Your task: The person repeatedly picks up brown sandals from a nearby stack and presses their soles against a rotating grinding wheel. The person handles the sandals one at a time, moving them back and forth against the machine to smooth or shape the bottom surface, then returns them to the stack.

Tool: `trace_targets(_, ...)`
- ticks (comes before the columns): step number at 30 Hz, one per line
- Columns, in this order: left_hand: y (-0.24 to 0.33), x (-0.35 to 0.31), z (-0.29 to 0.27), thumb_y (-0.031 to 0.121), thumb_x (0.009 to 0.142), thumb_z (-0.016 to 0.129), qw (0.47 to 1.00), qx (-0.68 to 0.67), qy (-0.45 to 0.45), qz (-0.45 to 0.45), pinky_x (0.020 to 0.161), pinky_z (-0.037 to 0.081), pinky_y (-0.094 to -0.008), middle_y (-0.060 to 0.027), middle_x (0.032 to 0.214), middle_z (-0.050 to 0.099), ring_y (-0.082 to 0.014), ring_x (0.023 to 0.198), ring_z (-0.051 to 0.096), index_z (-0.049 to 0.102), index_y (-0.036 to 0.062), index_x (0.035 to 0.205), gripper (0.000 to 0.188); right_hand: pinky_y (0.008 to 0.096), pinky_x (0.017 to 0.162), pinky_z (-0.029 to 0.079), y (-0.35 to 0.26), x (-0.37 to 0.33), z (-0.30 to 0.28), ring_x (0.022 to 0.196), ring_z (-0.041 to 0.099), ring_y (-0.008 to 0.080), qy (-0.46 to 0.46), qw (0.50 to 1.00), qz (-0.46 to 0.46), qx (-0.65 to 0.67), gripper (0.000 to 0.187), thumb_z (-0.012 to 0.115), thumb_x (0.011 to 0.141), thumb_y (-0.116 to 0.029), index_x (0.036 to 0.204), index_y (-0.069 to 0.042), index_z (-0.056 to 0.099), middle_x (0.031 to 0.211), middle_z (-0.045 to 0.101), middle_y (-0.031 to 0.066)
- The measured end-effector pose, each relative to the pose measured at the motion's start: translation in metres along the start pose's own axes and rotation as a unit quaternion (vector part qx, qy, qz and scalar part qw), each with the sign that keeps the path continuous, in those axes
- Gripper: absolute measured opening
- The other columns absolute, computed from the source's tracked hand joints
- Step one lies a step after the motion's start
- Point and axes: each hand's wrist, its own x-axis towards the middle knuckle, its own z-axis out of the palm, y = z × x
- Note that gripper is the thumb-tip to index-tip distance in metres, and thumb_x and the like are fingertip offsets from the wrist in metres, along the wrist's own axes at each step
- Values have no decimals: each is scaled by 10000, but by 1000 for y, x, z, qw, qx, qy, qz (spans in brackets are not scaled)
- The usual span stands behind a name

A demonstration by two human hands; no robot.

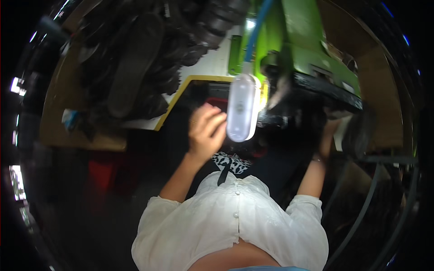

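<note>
My left hand [207, 128] is raised beside a white oblong lamp [240, 108]. Its fingers are loosely bent and somewhat apart, with nothing visible between them. The lit lamp hangs from a blue flexible neck [257, 34] in front of a green machine [304, 40]. My right hand [333, 125] reaches behind the machine's dark lower part [289, 104]; its fingers are hidden there, so what it touches does not show. Left of the machine lies a pile of black shoe soles [135, 63], some with ridged edges.
A yellow-edged cutout [181, 92] borders the white tabletop [203, 63] above my lap. Brown board panels [391, 86] stand at the right. Grey metal bars [368, 203] curve below them. Something red [101, 174] shows dimly at the lower left.
</note>
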Motion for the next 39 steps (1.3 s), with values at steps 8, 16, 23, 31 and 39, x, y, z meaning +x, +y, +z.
trace_targets(8, -28, 47, -153, 211, 588, 800, 903, 340, 243, -101, 974, 316, -417, -146, 1264, 419, -313, 1197, 375, 558, 81, 928, 437, 314, 905, 406, -86, -90, 24, 1098, 461, 188, 30, 970, -4, 243, 442, 623, 763, 6, 1174, 43, 463, 1225, 390, 93)
trace_targets(16, 54, 6, -161, 225, 474, 863, 934, 248, 217, 138, 858, 440, -392, -192, 1156, 472, -322, 1060, 497, 514, 98, 914, 576, 227, 778, 429, -76, -140, 38, 871, 544, 111, -170, 888, 125, 408, 237, 635, 788, -62, 1004, 14, 575, 948, 594, 35)
trace_targets(23, 54, -12, -81, 195, 326, 883, 966, -217, -123, 69, 812, 457, -373, -180, 1089, 505, -286, 969, 546, 587, 94, 842, 604, 326, 633, 558, -94, -195, 39, 1095, 496, 289, -552, 663, 264, 432, 906, 658, 749, -140, 1404, -132, 32, 1306, 356, 208)
trace_targets(31, 68, -48, 43, -101, 647, 662, 876, -475, -77, -20, 911, 397, -322, -183, 1129, 529, -216, 1052, 526, 529, -22, 1063, 444, 232, 606, 480, -80, -219, 9, 659, 577, 98, -644, 696, 227, 223, 231, 746, 675, -79, 857, 14, 640, 720, 623, 12)
trace_targets(39, 91, -13, 79, 261, 723, 719, 893, -312, -246, -212, 713, 468, -290, -111, 873, 625, -176, 790, 602, 624, 14, 934, 339, 293, 804, 459, -91, -253, 17, 963, 555, 185, -511, 778, 150, 334, 547, 729, 686, -60, 1160, 18, 466, 1064, 573, 107)
